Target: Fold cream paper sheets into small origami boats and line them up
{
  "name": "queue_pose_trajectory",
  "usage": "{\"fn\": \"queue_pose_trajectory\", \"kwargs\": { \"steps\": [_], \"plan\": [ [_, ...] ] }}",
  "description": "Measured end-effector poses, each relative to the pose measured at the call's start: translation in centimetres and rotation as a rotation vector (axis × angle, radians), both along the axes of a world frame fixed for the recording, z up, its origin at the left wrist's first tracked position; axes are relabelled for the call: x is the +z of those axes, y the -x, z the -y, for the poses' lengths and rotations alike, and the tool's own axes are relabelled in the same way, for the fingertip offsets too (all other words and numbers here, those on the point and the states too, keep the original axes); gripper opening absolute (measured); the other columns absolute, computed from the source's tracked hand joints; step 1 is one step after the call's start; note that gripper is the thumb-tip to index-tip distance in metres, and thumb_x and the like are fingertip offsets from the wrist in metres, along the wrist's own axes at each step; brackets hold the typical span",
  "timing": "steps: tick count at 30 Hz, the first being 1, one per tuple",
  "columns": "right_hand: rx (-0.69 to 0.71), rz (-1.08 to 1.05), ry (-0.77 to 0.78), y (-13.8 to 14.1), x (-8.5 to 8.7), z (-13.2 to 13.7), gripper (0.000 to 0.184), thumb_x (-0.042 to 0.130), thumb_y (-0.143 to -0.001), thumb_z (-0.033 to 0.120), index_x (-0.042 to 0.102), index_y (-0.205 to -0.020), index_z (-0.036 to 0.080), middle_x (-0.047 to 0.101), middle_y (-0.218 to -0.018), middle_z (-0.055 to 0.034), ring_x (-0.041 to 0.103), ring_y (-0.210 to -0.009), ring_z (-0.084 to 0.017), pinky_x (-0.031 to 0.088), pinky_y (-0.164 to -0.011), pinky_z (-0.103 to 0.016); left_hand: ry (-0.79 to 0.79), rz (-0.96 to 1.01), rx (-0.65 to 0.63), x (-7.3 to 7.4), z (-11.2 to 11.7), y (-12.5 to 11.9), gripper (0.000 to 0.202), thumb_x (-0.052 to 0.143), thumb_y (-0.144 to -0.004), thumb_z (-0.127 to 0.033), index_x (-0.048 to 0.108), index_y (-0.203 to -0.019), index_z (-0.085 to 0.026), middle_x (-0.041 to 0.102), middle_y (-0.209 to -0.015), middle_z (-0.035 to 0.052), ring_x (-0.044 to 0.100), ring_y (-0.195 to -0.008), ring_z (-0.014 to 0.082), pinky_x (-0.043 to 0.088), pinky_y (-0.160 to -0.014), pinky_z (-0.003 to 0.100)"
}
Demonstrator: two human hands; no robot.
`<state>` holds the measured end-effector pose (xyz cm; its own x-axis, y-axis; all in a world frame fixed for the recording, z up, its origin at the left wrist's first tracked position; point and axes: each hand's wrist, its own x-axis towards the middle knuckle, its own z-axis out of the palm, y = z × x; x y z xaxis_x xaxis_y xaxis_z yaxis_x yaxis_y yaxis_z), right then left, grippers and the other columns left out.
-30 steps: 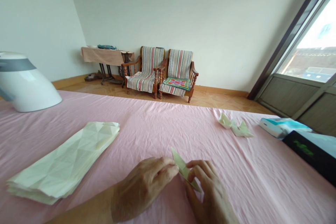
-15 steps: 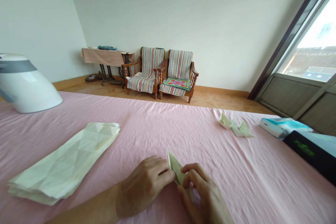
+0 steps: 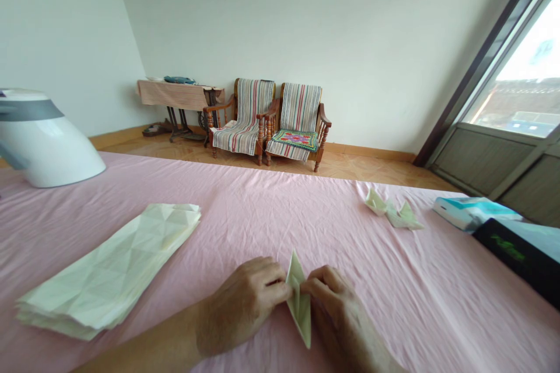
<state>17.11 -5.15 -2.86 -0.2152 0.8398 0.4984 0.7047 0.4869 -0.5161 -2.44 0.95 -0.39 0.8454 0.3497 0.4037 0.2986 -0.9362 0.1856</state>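
Observation:
Between my two hands stands a small folded piece of pale green paper (image 3: 298, 297), long and pointed at both ends, with a crease or slit down its middle. My left hand (image 3: 247, 303) pinches its left edge, thumb and fingers closed. On the opposite edge my right hand (image 3: 343, 312) grips the paper with its fingers bent inward; part of those fingers is hidden. Farther off to the right lie folded paper pieces (image 3: 391, 213) of the same colour with raised points. A stack of creased pale green sheets (image 3: 109, 271) rests left of my left arm.
Pink cloth (image 3: 245, 215) covers the surface, with wrinkles. A white and grey kettle (image 3: 61, 145) stands at the far left. On the right are a blue and white tissue pack (image 3: 472, 210) and a black box (image 3: 516, 253). Two wooden chairs (image 3: 293, 108) stand beyond the edge.
The folded paper has turned more upright and its lower point now shows between my hands. My right hand has shifted its grip and turned; my left hand has barely moved.

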Motion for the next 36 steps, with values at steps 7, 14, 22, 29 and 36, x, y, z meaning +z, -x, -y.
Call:
{"fn": "queue_pose_trajectory", "kwargs": {
  "steps": [7, 14, 22, 29, 36],
  "plan": [
    [-0.036, 0.035, -0.067, -0.2, -0.1, -0.1, 0.026, 0.055, -0.088, 0.014, 0.073, -0.092, 0.033, 0.058, -0.078, -0.0007, 0.059, -0.071, -0.015, 0.047, -0.060, -0.023, 0.007, -0.040, 0.017, -0.6, -0.2, 0.1, 0.017, 0.046, -0.097, -0.011, 0.060, -0.090, -0.017, 0.058, -0.084, 0.0023, 0.053, -0.078, 0.0171, 0.041, -0.069, 0.028],
    [-0.027, 0.105, -0.048, -0.5, 0.1, -0.4, 0.033, 0.055, -0.086, 0.009, 0.073, -0.095, 0.034, 0.061, -0.080, -0.0003, 0.059, -0.072, -0.016, 0.046, -0.062, -0.027, 0.015, -0.101, 0.029, -0.3, 0.0, 0.0, 0.012, 0.049, -0.097, -0.013, 0.060, -0.092, -0.017, 0.057, -0.087, 0.0027, 0.051, -0.079, 0.0186, 0.040, -0.070, 0.029],
    [0.016, 0.152, 0.019, -1.0, 0.7, -0.3, 0.034, 0.063, -0.083, 0.005, 0.073, -0.100, 0.033, 0.063, -0.083, 0.0002, 0.058, -0.075, -0.016, 0.043, -0.066, -0.027, 0.059, -0.157, 0.044, -0.2, 0.0, 0.1, 0.012, 0.047, -0.098, -0.014, 0.059, -0.097, -0.018, 0.057, -0.092, 0.0029, 0.050, -0.083, 0.0192, 0.040, -0.074, 0.031],
    [0.026, 0.132, 0.045, -1.1, 0.3, -0.3, 0.039, 0.064, -0.082, 0.003, 0.072, -0.103, 0.035, 0.063, -0.085, -0.0006, 0.057, -0.077, -0.018, 0.041, -0.066, -0.029, 0.083, -0.170, 0.051, -0.3, 0.0, 0.2, 0.012, 0.047, -0.098, -0.012, 0.057, -0.095, -0.018, 0.056, -0.093, 0.0025, 0.050, -0.084, 0.0193, 0.039, -0.075, 0.031],
    [0.049, 0.130, 0.042, -1.3, 0.1, -0.5, 0.033, 0.060, -0.087, 0.006, 0.071, -0.101, 0.033, 0.063, -0.086, -0.0016, 0.057, -0.078, -0.019, 0.042, -0.066, -0.030, 0.087, -0.177, 0.057, -0.4, 0.0, 0.5, 0.011, 0.048, -0.097, -0.011, 0.056, -0.096, -0.018, 0.056, -0.093, 0.0030, 0.049, -0.085, 0.0200, 0.040, -0.076, 0.032]
  ]
}}
